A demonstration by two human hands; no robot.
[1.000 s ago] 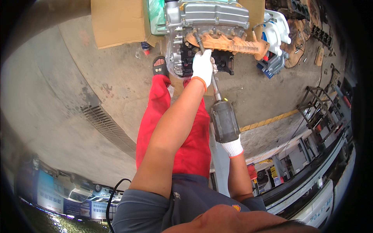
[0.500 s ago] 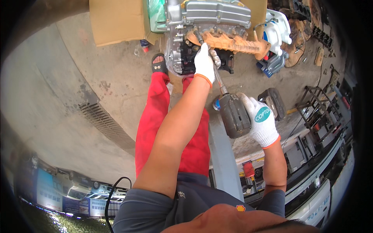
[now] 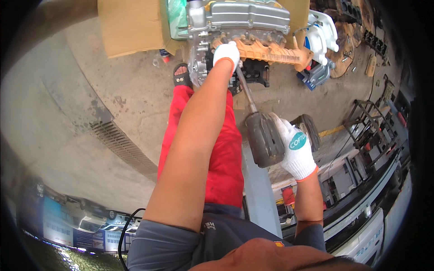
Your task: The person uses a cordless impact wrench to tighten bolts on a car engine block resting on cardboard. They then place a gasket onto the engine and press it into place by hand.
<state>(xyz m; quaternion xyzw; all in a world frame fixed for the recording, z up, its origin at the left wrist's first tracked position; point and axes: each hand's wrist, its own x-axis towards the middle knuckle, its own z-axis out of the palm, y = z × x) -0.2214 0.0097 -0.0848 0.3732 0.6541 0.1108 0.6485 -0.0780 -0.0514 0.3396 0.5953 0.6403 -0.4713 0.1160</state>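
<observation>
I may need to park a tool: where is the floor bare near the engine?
Left: stained floor between the cardboard, drain grate and red trousers. Right: floor between the white jugs and yellow strip. Crowded: at the engine, around the left hand and orange part.

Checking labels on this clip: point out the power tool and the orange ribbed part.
Power tool (image 3: 264,141), head view, on its dark housing.
Orange ribbed part (image 3: 269,52), head view, near its middle.
</observation>
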